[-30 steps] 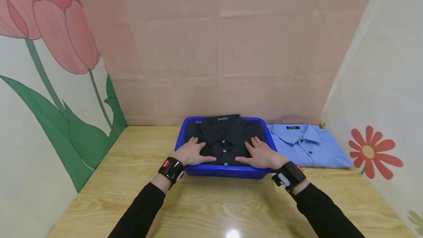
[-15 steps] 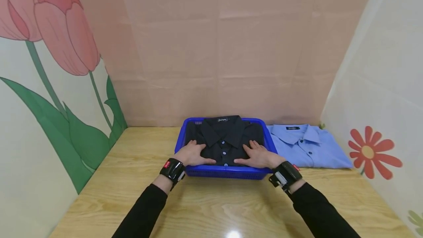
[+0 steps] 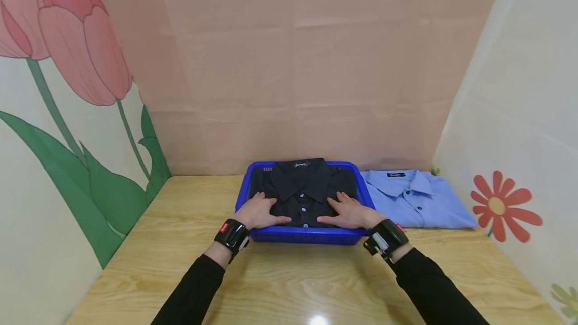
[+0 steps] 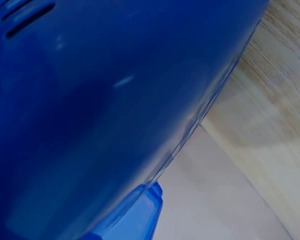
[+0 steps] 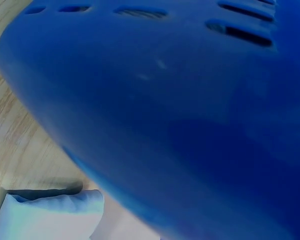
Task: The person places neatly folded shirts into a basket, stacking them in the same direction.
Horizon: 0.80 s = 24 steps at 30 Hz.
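Compared with one second earlier, change is slight: the right hand (image 3: pixel 348 212) lies a little nearer the buttons (image 3: pixel 303 210), while the left hand (image 3: pixel 259 213) stays on the black shirt (image 3: pixel 300 184). This suggests a settling step, as the black shirt already sits within the basket (image 3: pixel 307 233), collar (image 3: pixel 288 188) toward the back. Both hands: fingers straight and spread, thumbs pointing inward, nothing gripped; they rest on the cloth at either side of the buttons. Neither wrist view shows the fingers; blue plastic fills most of each. Basket: glossy, rigid-looking, rectangular with rounded corners, pierced by narrow slots (image 5: pixel 247 35). Black shirt: matte, soft-looking cloth, folded flat, with a raised collar and small pale buttons. Blue shirt (image 3: pixel 417 199): smooth cloth, folded flat on the surface (image 3: pixel 289 275), just beside the basket at right. Surface: pale wood grain, slightly glossy. Backing sheet (image 3: pixel 289 64): brown, creased
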Each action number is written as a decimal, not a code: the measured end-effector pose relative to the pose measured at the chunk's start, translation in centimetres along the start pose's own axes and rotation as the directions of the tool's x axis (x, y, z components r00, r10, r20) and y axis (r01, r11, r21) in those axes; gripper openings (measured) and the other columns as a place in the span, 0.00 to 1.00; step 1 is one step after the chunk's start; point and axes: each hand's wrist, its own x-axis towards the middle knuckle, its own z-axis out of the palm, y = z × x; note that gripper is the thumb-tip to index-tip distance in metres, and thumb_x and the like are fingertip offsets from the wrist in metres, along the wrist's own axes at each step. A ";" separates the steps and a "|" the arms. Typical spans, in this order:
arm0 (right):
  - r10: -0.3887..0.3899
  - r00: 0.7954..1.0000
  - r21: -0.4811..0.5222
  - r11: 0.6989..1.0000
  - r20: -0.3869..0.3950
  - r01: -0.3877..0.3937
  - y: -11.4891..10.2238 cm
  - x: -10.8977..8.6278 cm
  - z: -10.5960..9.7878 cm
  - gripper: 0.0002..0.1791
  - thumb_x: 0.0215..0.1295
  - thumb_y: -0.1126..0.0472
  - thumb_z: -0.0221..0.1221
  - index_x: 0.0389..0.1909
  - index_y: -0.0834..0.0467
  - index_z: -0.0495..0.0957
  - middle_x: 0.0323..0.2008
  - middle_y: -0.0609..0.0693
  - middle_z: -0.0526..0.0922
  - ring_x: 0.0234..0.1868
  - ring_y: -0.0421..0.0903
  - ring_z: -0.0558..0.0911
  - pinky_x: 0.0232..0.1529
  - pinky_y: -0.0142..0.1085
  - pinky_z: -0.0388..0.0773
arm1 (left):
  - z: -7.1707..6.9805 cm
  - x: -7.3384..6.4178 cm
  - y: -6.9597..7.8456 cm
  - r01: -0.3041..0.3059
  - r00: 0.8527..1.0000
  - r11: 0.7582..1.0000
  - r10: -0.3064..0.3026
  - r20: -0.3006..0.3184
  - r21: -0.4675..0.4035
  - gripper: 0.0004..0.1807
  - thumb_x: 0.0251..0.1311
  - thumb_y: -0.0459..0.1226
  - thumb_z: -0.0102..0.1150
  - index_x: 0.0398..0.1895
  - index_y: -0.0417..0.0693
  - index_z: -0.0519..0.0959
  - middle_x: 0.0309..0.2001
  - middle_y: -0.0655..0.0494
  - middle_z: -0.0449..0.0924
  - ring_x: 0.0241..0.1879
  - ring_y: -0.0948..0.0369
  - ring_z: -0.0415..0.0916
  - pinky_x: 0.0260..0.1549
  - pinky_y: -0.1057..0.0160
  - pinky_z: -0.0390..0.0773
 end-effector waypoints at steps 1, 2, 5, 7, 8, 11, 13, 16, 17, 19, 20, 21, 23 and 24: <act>0.002 1.000 0.002 1.000 0.002 -0.002 0.0 0.1 0.0 0.53 0.64 0.26 0.46 0.73 0.66 0.57 0.73 0.74 0.49 0.75 0.69 0.48 0.72 0.62 0.49 | 0.0 0.0 -0.1 0.000 1.000 1.000 0.000 0.000 0.000 0.50 0.52 0.72 0.53 0.67 0.45 0.73 0.68 0.41 0.69 0.72 0.41 0.57 0.69 0.43 0.59; 0.003 1.000 0.003 1.000 0.003 -0.003 -0.1 0.2 -0.1 0.53 0.64 0.26 0.46 0.73 0.66 0.57 0.73 0.74 0.49 0.75 0.69 0.48 0.72 0.62 0.49 | -0.1 0.0 -0.1 0.002 1.000 1.000 -0.002 0.002 0.002 0.50 0.52 0.72 0.53 0.67 0.45 0.73 0.68 0.41 0.69 0.72 0.42 0.57 0.69 0.43 0.60; 0.001 1.000 0.007 1.000 0.001 -0.001 -0.2 0.4 -0.2 0.53 0.64 0.26 0.46 0.73 0.66 0.58 0.73 0.73 0.50 0.75 0.69 0.49 0.71 0.62 0.49 | -0.2 0.0 -0.3 0.011 1.000 1.000 -0.011 0.002 -0.003 0.49 0.52 0.72 0.53 0.67 0.46 0.72 0.68 0.42 0.69 0.73 0.43 0.57 0.69 0.43 0.60; -0.010 1.000 0.022 1.000 -0.016 0.010 -0.3 0.3 -0.3 0.52 0.65 0.27 0.46 0.73 0.66 0.58 0.73 0.73 0.51 0.75 0.69 0.49 0.71 0.62 0.49 | -0.2 0.0 -0.3 0.012 1.000 1.000 -0.012 -0.006 -0.011 0.49 0.53 0.72 0.53 0.67 0.46 0.72 0.69 0.42 0.68 0.73 0.44 0.57 0.69 0.43 0.60; -0.019 0.999 0.034 0.999 -0.032 0.020 -0.3 0.2 -0.4 0.51 0.66 0.28 0.46 0.73 0.66 0.58 0.73 0.73 0.51 0.75 0.68 0.49 0.71 0.62 0.49 | -0.2 0.0 -0.4 0.013 1.000 1.000 -0.013 -0.010 -0.021 0.48 0.54 0.71 0.53 0.68 0.46 0.71 0.69 0.43 0.68 0.73 0.45 0.57 0.69 0.43 0.60; -0.063 0.994 0.095 0.993 -0.089 0.072 -0.2 -0.5 -0.5 0.46 0.69 0.33 0.47 0.72 0.65 0.60 0.73 0.72 0.54 0.75 0.68 0.50 0.71 0.62 0.51 | -0.1 0.1 -0.5 -0.005 0.999 0.998 0.003 -0.037 -0.057 0.44 0.60 0.68 0.50 0.68 0.46 0.71 0.69 0.43 0.67 0.72 0.47 0.59 0.68 0.45 0.62; -0.093 0.987 0.136 0.984 -0.133 0.111 -0.2 -1.2 -0.5 0.41 0.71 0.37 0.49 0.71 0.65 0.62 0.73 0.70 0.56 0.75 0.67 0.52 0.71 0.61 0.52 | 0.0 0.1 -0.5 -0.025 0.998 0.996 0.020 -0.057 -0.084 0.41 0.64 0.65 0.48 0.68 0.46 0.71 0.70 0.43 0.67 0.72 0.48 0.61 0.68 0.47 0.62; -0.127 0.974 0.154 0.976 -0.187 0.157 -0.2 -2.0 -0.6 0.36 0.73 0.41 0.49 0.70 0.63 0.65 0.71 0.69 0.60 0.74 0.67 0.55 0.69 0.62 0.55 | 0.0 0.0 -0.4 -0.068 0.993 0.992 0.058 -0.099 -0.108 0.36 0.67 0.61 0.48 0.67 0.45 0.72 0.68 0.43 0.68 0.69 0.49 0.64 0.67 0.48 0.64; -0.134 0.970 0.153 0.974 -0.204 0.167 -0.2 -2.2 -0.6 0.34 0.73 0.42 0.49 0.69 0.63 0.66 0.71 0.69 0.62 0.73 0.67 0.56 0.69 0.62 0.56 | -0.1 0.0 -0.4 -0.083 0.991 0.990 0.070 -0.116 -0.111 0.35 0.68 0.60 0.48 0.67 0.45 0.72 0.68 0.44 0.69 0.68 0.49 0.66 0.67 0.48 0.65; -0.137 0.963 0.151 0.973 -0.232 0.175 -0.2 -2.5 -0.7 0.32 0.74 0.44 0.50 0.69 0.62 0.68 0.70 0.68 0.64 0.73 0.67 0.57 0.68 0.62 0.57 | -0.2 -0.1 -0.3 -0.103 0.985 0.988 0.087 -0.146 -0.111 0.34 0.69 0.59 0.48 0.66 0.45 0.73 0.66 0.45 0.71 0.66 0.50 0.69 0.65 0.48 0.68; -0.135 0.960 0.151 0.973 -0.245 0.176 -0.2 -2.7 -0.8 0.31 0.74 0.44 0.50 0.68 0.61 0.68 0.69 0.68 0.65 0.73 0.67 0.57 0.68 0.63 0.58 | -0.2 -0.1 -0.3 -0.112 0.983 0.988 0.093 -0.161 -0.109 0.33 0.69 0.59 0.48 0.65 0.45 0.74 0.65 0.46 0.73 0.65 0.51 0.70 0.64 0.49 0.69; -0.133 0.957 0.154 0.972 -0.259 0.177 -0.1 -2.8 -0.8 0.31 0.74 0.45 0.51 0.68 0.61 0.69 0.69 0.67 0.65 0.73 0.67 0.57 0.68 0.63 0.58 | -0.3 -0.1 -0.2 -0.119 0.980 0.987 0.098 -0.173 -0.111 0.32 0.69 0.58 0.48 0.65 0.45 0.74 0.64 0.46 0.74 0.64 0.51 0.71 0.63 0.49 0.70; -0.129 0.948 0.154 0.972 -0.291 0.179 0.0 -3.1 -0.8 0.29 0.74 0.47 0.51 0.67 0.60 0.70 0.69 0.66 0.67 0.73 0.67 0.58 0.67 0.63 0.58 | -0.3 0.0 0.0 -0.126 0.978 0.986 0.104 -0.183 -0.110 0.32 0.69 0.59 0.48 0.65 0.47 0.74 0.63 0.49 0.75 0.63 0.53 0.72 0.62 0.50 0.71; -0.126 0.942 0.154 0.971 -0.310 0.180 0.1 -3.2 -0.8 0.28 0.74 0.47 0.52 0.67 0.60 0.71 0.68 0.66 0.67 0.73 0.66 0.59 0.67 0.63 0.59 | -0.3 0.0 0.2 -0.128 0.977 0.986 0.106 -0.185 -0.109 0.32 0.69 0.59 0.47 0.65 0.47 0.74 0.63 0.49 0.75 0.63 0.53 0.73 0.61 0.50 0.72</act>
